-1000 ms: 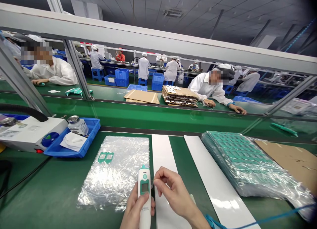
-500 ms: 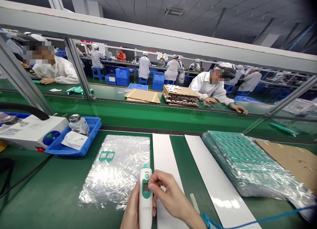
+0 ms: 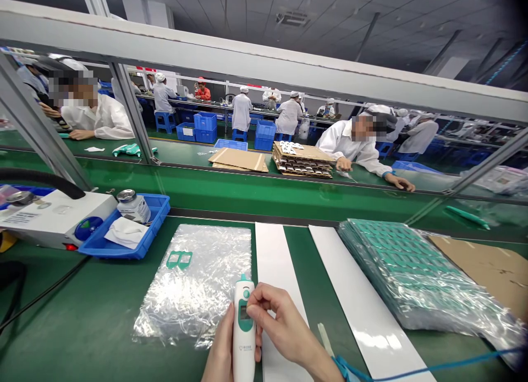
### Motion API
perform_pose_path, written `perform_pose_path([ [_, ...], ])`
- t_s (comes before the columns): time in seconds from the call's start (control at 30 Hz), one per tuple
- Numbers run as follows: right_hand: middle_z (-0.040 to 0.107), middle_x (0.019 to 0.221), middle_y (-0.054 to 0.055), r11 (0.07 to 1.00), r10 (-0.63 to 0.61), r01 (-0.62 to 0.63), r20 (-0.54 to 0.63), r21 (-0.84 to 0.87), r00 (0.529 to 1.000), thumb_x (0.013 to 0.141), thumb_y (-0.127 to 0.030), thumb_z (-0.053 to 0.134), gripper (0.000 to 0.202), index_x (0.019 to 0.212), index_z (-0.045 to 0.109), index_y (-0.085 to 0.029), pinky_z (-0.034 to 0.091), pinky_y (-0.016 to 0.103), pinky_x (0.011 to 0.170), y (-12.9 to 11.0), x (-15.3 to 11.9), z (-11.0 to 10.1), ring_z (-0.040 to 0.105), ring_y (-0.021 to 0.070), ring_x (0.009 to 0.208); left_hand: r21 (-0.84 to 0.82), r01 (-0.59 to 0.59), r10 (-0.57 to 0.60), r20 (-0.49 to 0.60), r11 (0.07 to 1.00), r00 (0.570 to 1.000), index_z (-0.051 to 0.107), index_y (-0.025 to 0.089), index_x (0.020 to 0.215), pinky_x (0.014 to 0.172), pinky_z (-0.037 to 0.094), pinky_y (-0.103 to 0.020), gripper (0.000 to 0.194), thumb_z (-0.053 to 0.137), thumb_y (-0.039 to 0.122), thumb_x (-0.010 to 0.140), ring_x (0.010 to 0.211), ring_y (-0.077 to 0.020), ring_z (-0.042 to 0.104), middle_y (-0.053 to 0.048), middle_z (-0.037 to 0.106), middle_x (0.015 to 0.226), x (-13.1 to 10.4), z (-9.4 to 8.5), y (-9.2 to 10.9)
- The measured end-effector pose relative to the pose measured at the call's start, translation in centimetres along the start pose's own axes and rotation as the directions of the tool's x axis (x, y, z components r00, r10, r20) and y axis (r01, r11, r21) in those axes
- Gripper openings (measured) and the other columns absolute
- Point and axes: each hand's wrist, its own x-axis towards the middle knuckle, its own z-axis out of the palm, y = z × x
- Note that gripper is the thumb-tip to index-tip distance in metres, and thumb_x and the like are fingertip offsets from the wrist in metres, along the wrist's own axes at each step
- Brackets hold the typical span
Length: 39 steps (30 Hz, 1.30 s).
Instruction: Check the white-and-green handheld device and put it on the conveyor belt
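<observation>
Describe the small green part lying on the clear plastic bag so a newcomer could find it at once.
On the green bench, left of two white strips, lies a crinkled clear plastic bag. Near its upper left sits the green part: two joined open frames, the only coloured item on the bag.

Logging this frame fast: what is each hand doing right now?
Left hand: closed around the white and teal thermometer, holding it upright.
Right hand: fingertips pinched at the thermometer's screen area; whether they hold anything cannot be told.

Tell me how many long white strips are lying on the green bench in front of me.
2. One white strip runs just right of the plastic bag, passing under the right hand; the other white strip lies further right, beside the wrapped green stack.
</observation>
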Motion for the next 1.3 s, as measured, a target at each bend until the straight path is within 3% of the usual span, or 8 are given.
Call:
perform_pose_path([
  [0.33, 0.052, 0.066, -0.004, 1.000, 0.005, -0.005, -0.009, -0.003, 1.000, 0.089, -0.029, 0.056, 0.017, 0.077, 0.052, -0.017, 0.039, 0.021, 0.047, -0.1, 0.1, 0.1, 0.054, 0.0094, 0.046, 0.059, -0.049, 0.054, -0.077, 0.997, 0.996, 0.067, 0.015, 0.080, 0.058, 0.043, -0.030, 0.051, 0.062, 0.066, 0.074, 0.055, -0.0164, 0.054, -0.004, 0.062, 0.062, 0.3, -0.9, -0.8],
  [0.57, 0.053, 0.066, -0.003, 0.998, -0.017, 0.014, -0.039, -0.068, 0.999, 0.088, -0.028, 0.056, 0.016, 0.076, 0.054, -0.018, 0.041, 0.021, 0.051, 0.3, 0.1, 0.1, 0.054, 0.0094, 0.050, 0.033, -0.056, 0.057, -0.041, 0.998, 0.998, 0.065, 0.015, 0.079, 0.057, 0.042, -0.029, 0.047, 0.062, 0.062, 0.075, 0.055, -0.0166, 0.054, -0.004, 0.061, 0.062, 0.5, -1.1, -1.0],
  [0.7, 0.053, 0.064, -0.004, 0.997, -0.012, 0.008, -0.043, -0.074, 0.999, 0.089, -0.030, 0.056, 0.017, 0.076, 0.054, -0.018, 0.041, 0.021, 0.050, 0.1, 0.1, 0.1, 0.053, 0.0096, 0.050, 0.023, -0.081, 0.081, -0.006, 0.996, 0.997, 0.060, 0.018, 0.102, 0.056, 0.041, -0.028, 0.043, 0.067, 0.050, 0.074, 0.054, -0.0172, 0.056, -0.002, 0.063, 0.061, 0.6, -1.3, -1.0],
  [0.9, 0.052, 0.066, -0.004, 0.998, -0.015, 0.013, -0.026, -0.067, 1.000, 0.089, -0.030, 0.055, 0.018, 0.076, 0.053, -0.018, 0.040, 0.020, 0.048, 0.2, 0.1, 0.2, 0.053, 0.0089, 0.049, 0.106, -0.057, 0.071, -0.139, 0.993, 0.988, 0.036, 0.013, 0.135, 0.055, 0.041, -0.027, 0.080, 0.071, 0.047, 0.072, 0.052, -0.0179, 0.057, 0.001, 0.063, 0.059, 0.4, -1.2, -0.9],
  [1.0, 0.053, 0.070, -0.002, 0.990, -0.045, 0.037, -0.055, -0.132, 0.997, 0.089, -0.028, 0.055, 0.017, 0.075, 0.054, -0.018, 0.041, 0.021, 0.051, 0.1, 0.0, 0.3, 0.053, 0.0097, 0.054, 0.146, -0.063, 0.101, -0.263, 0.987, 0.959, 0.051, 0.018, 0.129, 0.059, 0.044, -0.027, 0.068, 0.074, 0.046, 0.071, 0.064, -0.0188, 0.061, -0.005, 0.070, 0.083, 0.4, -1.4, -1.0],
  [1.13, 0.052, 0.070, -0.001, 0.974, -0.065, 0.043, -0.093, -0.222, 0.993, 0.089, -0.027, 0.055, 0.016, 0.075, 0.055, -0.019, 0.042, 0.022, 0.055, -0.3, -0.3, 0.4, 0.052, 0.0110, 0.057, 0.240, -0.149, 0.238, -0.400, 0.959, 0.885, 0.072, 0.021, 0.096, 0.077, 0.045, -0.022, 0.033, 0.079, 0.036, 0.067, 0.113, -0.0253, 0.056, -0.007, 0.057, 0.132, 0.2, -1.6, -1.2],
  [1.2, 0.053, 0.068, -0.002, 0.973, -0.054, 0.029, -0.106, -0.228, 0.993, 0.088, -0.027, 0.055, 0.012, 0.078, 0.056, -0.019, 0.042, 0.023, 0.056, -0.3, -0.4, 0.4, 0.053, 0.0121, 0.059, 0.249, -0.173, 0.262, -0.385, 0.953, 0.885, 0.073, 0.021, 0.091, 0.078, 0.046, -0.023, 0.030, 0.080, 0.034, 0.065, 0.113, -0.0273, 0.056, -0.009, 0.060, 0.128, -0.1, -1.4, -1.2],
  [1.3, 0.055, 0.067, -0.002, 0.982, -0.027, 0.005, -0.119, -0.187, 0.993, 0.087, -0.028, 0.057, 0.009, 0.084, 0.056, -0.020, 0.043, 0.024, 0.060, -0.1, -0.4, 0.1, 0.054, 0.0139, 0.063, 0.186, -0.127, 0.182, -0.311, 0.974, 0.933, 0.067, 0.021, 0.104, 0.064, 0.048, -0.029, 0.043, 0.078, 0.041, 0.067, 0.076, -0.0252, 0.066, -0.008, 0.071, 0.089, -0.6, -0.7, -0.9],
])
